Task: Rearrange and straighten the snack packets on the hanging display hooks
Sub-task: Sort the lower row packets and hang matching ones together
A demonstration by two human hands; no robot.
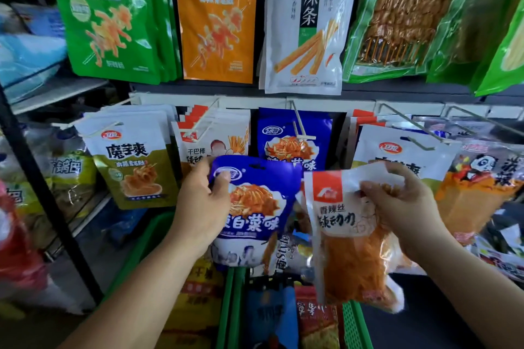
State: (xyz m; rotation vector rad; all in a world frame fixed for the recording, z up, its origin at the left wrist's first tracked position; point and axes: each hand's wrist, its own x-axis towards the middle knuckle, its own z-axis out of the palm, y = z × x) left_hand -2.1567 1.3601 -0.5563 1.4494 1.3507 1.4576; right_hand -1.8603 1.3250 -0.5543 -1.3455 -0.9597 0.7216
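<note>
Your left hand (202,201) comes up from the near left and grips the blue packet (261,224) by its upper left corner, thumb across the front and fingers curled behind. Your right hand (405,207) reaches in from the near right and pinches the top right of the white and orange packet (348,249), fingers bent over the crumpled top edge.

Both packets face you, in front of the lower row of the display. The blue packet stands nearly upright with its long axis close to vertical and its hang hole at the top. The white and orange packet also runs top to bottom, red corner label at the upper left, with its lower end leaning a little to the right.

The two packets sit side by side, their inner edges just beside each other; you cannot tell whether they touch. Above the blue packet, a white hook (300,127) sticks out toward you, its front length bare ahead of a hanging blue packet (295,147). An olive packet (133,167) hangs to the left and a panda packet (482,178) to the right. Below your hands, a green basket (232,306) holds more packets.
</note>
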